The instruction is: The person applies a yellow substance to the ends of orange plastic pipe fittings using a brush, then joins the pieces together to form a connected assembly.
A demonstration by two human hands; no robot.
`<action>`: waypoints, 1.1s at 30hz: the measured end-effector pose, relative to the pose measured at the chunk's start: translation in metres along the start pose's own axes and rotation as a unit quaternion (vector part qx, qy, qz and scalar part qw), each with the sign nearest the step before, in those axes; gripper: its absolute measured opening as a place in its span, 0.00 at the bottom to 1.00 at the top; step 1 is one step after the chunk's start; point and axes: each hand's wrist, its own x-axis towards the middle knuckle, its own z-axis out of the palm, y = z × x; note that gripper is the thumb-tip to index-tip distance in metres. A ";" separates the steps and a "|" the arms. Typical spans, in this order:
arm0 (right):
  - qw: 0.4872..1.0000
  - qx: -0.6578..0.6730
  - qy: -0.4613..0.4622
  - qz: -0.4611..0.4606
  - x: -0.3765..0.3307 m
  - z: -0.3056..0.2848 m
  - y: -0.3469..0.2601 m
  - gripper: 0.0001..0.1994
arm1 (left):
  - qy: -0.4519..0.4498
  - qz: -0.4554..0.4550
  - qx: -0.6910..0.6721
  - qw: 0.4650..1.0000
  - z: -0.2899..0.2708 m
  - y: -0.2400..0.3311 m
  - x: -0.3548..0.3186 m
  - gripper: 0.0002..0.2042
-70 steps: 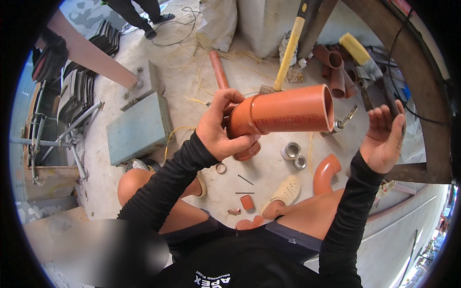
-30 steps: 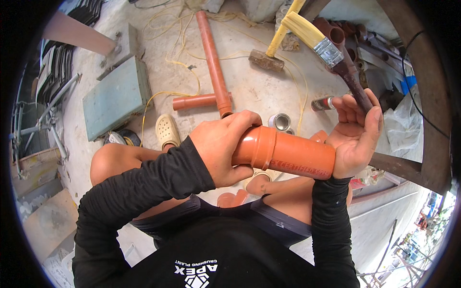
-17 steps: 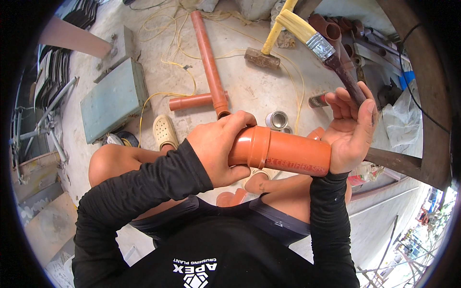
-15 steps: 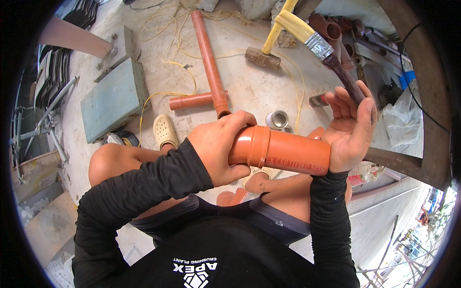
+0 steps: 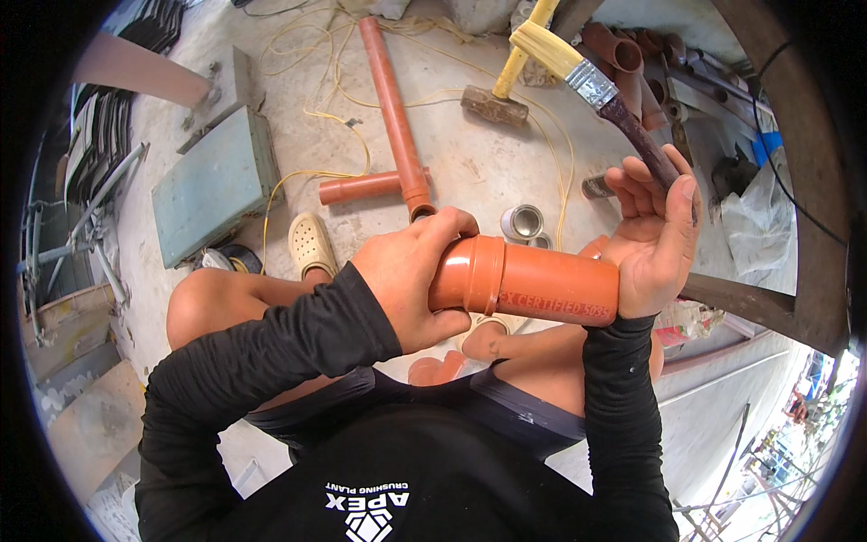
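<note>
A short orange pipe piece (image 5: pixel 555 282) with a wider collar at its left end lies level above my lap. My left hand (image 5: pixel 404 275) is wrapped round that collar end. Against the pipe's right end rests the heel of my right hand (image 5: pixel 652 239), which holds a paintbrush (image 5: pixel 632 126) between thumb and fingers. The brush has a dark handle, a silver band and pale yellow bristles pointing up and left. Beyond the pipe, on the floor, an open metal can (image 5: pixel 522 223) stands, with a round lid-like piece (image 5: pixel 541 242) partly hidden beside it.
A long orange pipe (image 5: pixel 388 99) and a shorter pipe (image 5: pixel 361 189) lie on the concrete floor ahead. A yellow-handled sledgehammer (image 5: pixel 495 107) and a yellow cord (image 5: pixel 368 154) are farther off. At left sits a grey-blue metal box (image 5: pixel 215 185); several pipes (image 5: pixel 623 54) are piled at far right.
My right hand and the paintbrush have shifted slightly left and down. The pipe piece and my left hand stay almost where they were.
</note>
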 end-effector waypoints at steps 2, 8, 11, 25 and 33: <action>1.000 -0.001 0.000 -0.003 0.000 0.000 0.001 0.19 | -0.001 -0.001 -0.002 1.000 0.000 -0.001 0.000 0.37; 1.000 0.005 -0.010 -0.010 -0.001 -0.001 0.002 0.19 | 0.000 -0.001 -0.006 1.000 0.001 -0.003 0.000 0.37; 1.000 0.008 -0.010 -0.005 -0.002 -0.002 0.002 0.19 | 0.003 0.005 -0.009 1.000 0.001 -0.003 0.000 0.36; 1.000 0.006 0.003 0.004 -0.002 -0.001 0.003 0.19 | -0.011 -0.014 -0.011 1.000 -0.001 0.000 0.000 0.35; 1.000 -0.008 0.004 -0.002 -0.002 0.000 0.000 0.19 | -0.005 -0.008 -0.015 1.000 0.002 0.000 -0.001 0.36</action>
